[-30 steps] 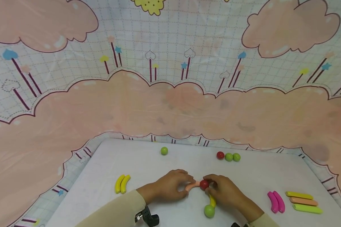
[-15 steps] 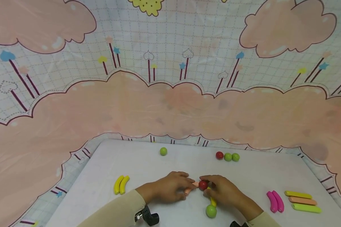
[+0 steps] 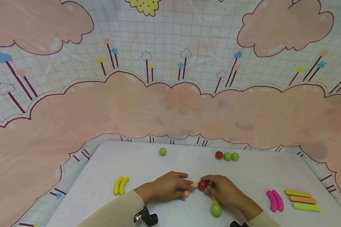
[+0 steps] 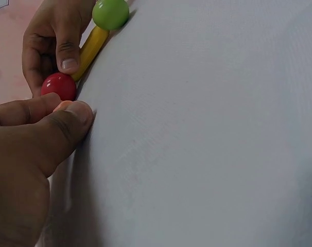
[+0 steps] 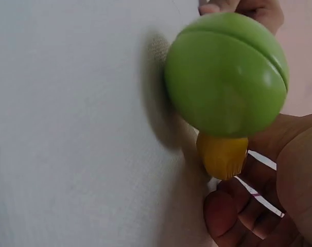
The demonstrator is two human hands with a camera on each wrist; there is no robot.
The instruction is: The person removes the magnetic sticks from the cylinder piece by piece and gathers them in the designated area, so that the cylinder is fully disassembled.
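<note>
In the head view my left hand [image 3: 167, 187] pinches a peach-coloured curved stick [image 3: 188, 191], mostly hidden by the fingers. That stick's right end meets a shiny red ball [image 3: 202, 185]. My right hand [image 3: 224, 190] grips the red ball between thumb and fingers. A yellow stick [image 4: 91, 51] runs from the red ball to a green ball [image 3: 216, 210], which lies closest to me. Seen from the right wrist, the green ball [image 5: 227, 74] looms large, with the yellow stick's end [image 5: 223, 157] touching it.
On the white table [image 3: 136, 164], two yellow curved sticks [image 3: 121, 185] lie left. A lone green ball [image 3: 163, 151] sits at the back, and a red ball [image 3: 219, 154] beside two green ones farther right. Magenta curved sticks [image 3: 275, 200] and straight sticks [image 3: 302, 200] lie at right.
The green ball and yellow stick have swung to the right around the red ball. My left fingers have moved over more of the peach stick. The head view has shifted slightly.
</note>
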